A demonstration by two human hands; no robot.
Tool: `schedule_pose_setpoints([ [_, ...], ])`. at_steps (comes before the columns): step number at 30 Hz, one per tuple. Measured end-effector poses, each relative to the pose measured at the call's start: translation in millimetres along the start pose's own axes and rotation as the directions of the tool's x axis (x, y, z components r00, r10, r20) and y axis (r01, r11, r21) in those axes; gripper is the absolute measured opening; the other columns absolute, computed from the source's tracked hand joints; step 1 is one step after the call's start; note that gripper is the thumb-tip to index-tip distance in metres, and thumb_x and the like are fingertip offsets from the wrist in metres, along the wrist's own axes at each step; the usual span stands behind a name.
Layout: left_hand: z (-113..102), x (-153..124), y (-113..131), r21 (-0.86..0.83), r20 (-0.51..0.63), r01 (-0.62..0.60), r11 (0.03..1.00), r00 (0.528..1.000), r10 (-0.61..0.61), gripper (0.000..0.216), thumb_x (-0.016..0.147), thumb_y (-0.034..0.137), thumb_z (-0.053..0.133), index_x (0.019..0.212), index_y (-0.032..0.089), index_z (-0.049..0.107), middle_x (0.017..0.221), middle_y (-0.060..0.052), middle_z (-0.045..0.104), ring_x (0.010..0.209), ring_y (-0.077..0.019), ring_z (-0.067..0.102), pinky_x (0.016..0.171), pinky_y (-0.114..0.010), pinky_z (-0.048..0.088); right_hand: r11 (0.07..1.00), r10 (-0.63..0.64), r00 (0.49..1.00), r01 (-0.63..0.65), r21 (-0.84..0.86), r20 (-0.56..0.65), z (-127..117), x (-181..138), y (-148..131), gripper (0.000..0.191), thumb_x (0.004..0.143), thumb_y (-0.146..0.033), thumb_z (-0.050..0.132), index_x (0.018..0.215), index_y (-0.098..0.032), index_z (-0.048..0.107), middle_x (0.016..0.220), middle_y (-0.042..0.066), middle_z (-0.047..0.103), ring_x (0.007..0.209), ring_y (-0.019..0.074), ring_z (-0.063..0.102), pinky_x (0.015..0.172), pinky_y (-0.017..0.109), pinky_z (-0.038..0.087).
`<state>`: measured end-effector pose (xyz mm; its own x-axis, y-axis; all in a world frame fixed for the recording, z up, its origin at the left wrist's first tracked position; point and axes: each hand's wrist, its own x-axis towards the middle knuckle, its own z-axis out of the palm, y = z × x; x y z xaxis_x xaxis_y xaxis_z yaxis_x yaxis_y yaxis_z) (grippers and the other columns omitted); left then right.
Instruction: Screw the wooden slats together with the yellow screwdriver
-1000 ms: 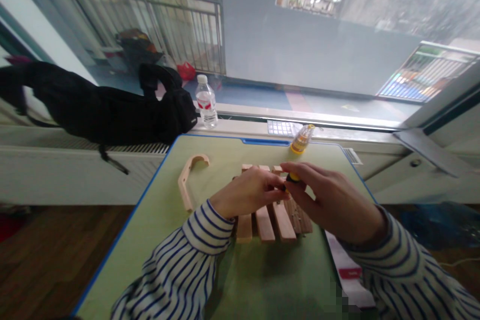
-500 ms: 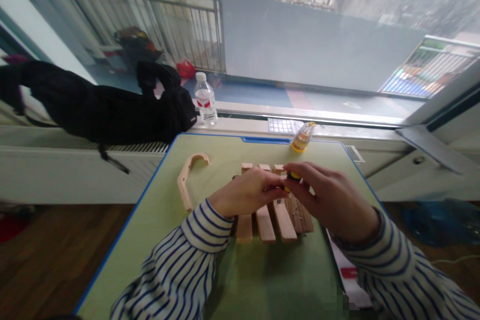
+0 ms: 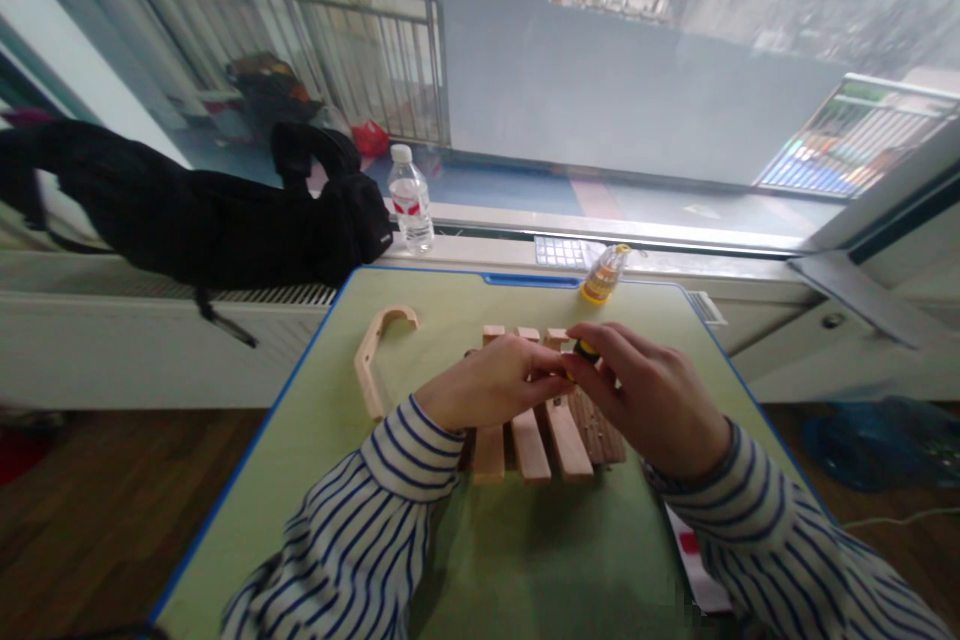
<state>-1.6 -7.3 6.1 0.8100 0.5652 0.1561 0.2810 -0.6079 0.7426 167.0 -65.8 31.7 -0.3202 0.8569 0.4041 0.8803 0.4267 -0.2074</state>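
My right hand [image 3: 656, 395] grips the black and yellow handle of what looks like a screwdriver [image 3: 586, 351], its fingers bent around the top. Against the lower end of the screwdriver, the thumb and fingertips of my left hand [image 3: 487, 382] are pinched together; its tip is hidden. Both hands are over a wooden piece with pale slats [image 3: 531, 450] laid side by side, partly covered by my left hand. At its right, beneath my right hand, lies a darker brown ridged wooden part [image 3: 602, 430] with small specks on it. A curved wooden piece [image 3: 365, 360] rests apart on the left.
The green table [image 3: 300, 480] has a blue edge. A clear container with a yellow cap [image 3: 604, 274] stands at its far side. On the sill are a water bottle [image 3: 412, 205] and a black bag [image 3: 247, 225]. A white and red sheet [image 3: 697, 560] lies by my right sleeve.
My right hand has turned slightly around the screwdriver handle, and its wrist and sleeve have shifted a little left. My left hand stays almost in place.
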Motion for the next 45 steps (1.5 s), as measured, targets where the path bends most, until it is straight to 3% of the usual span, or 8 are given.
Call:
schedule_pose_setpoints([
  [6,-2.7,-0.2,6.5,0.035,-0.054,-0.004,0.999,0.999,0.006,0.016,0.08,0.026,0.054,0.085,0.017,0.066,0.069,0.001,0.059,0.062,-0.008,0.05,0.056,-0.018,0.034,1.0,0.004,0.999,-0.004,-0.008,0.033,-1.7,-0.3,-4.3,0.026,0.086,-0.038,0.041,0.102,-0.021,0.054,0.091,0.003,0.062,0.063,0.0113,0.056,0.058,0.025,0.041],
  [13,-0.5,0.4,5.5,0.056,-0.045,0.031,0.998,0.999,-0.029,0.019,0.082,0.027,0.051,0.083,0.016,0.067,0.072,-0.001,0.063,0.064,-0.0094,0.053,0.059,-0.019,0.035,0.992,-0.039,0.992,0.024,0.126,0.12,-12.9,2.3,-5.1,0.035,0.085,-0.031,0.043,0.118,-0.019,0.045,0.107,0.007,0.06,0.075,0.0136,0.059,0.065,0.027,0.046],
  [19,-1.3,0.9,2.1,0.016,-0.042,0.02,1.0,0.999,-0.02,0.017,0.08,0.027,0.055,0.084,0.016,0.068,0.068,0.001,0.061,0.061,-0.0077,0.051,0.056,-0.017,0.034,0.987,-0.097,0.984,0.077,0.14,0.146,-12.1,3.4,-2.6,0.028,0.087,-0.025,0.039,0.114,-0.022,0.048,0.109,0.005,0.059,0.089,0.0154,0.059,0.075,0.029,0.046],
  [28,0.2,0.0,-3.7,-0.032,-0.036,0.008,0.999,0.999,-0.009,0.018,0.081,0.023,0.052,0.09,0.017,0.067,0.07,0.002,0.061,0.062,-0.0071,0.05,0.057,-0.017,0.035,0.995,-0.084,0.992,0.078,0.068,0.098,-4.7,1.3,-2.3,0.027,0.086,-0.028,0.041,0.111,-0.022,0.049,0.105,0.004,0.06,0.084,0.015,0.059,0.07,0.028,0.046],
  [38,0.0,0.3,-1.4,-0.099,0.03,-0.021,0.995,0.999,0.024,0.019,0.084,0.021,0.047,0.087,0.015,0.064,0.072,0.002,0.059,0.068,-0.0087,0.051,0.061,-0.018,0.037,0.998,-0.036,0.999,0.036,0.06,0.01,5.5,-6.8,-1.8,0.025,0.087,-0.03,0.041,0.109,-0.02,0.048,0.098,0.005,0.06,0.065,0.0107,0.057,0.059,0.024,0.043],
  [45,-0.6,-0.6,-0.9,-0.051,-0.005,-0.003,0.999,1.0,0.003,0.018,0.081,0.018,0.049,0.088,0.016,0.066,0.064,0.004,0.056,0.059,-0.0067,0.048,0.055,-0.017,0.034,0.999,-0.03,0.999,0.028,0.043,0.03,4.5,-6.8,-1.4,0.025,0.086,-0.03,0.042,0.108,-0.02,0.047,0.097,0.005,0.06,0.067,0.0118,0.057,0.061,0.025,0.043],
])
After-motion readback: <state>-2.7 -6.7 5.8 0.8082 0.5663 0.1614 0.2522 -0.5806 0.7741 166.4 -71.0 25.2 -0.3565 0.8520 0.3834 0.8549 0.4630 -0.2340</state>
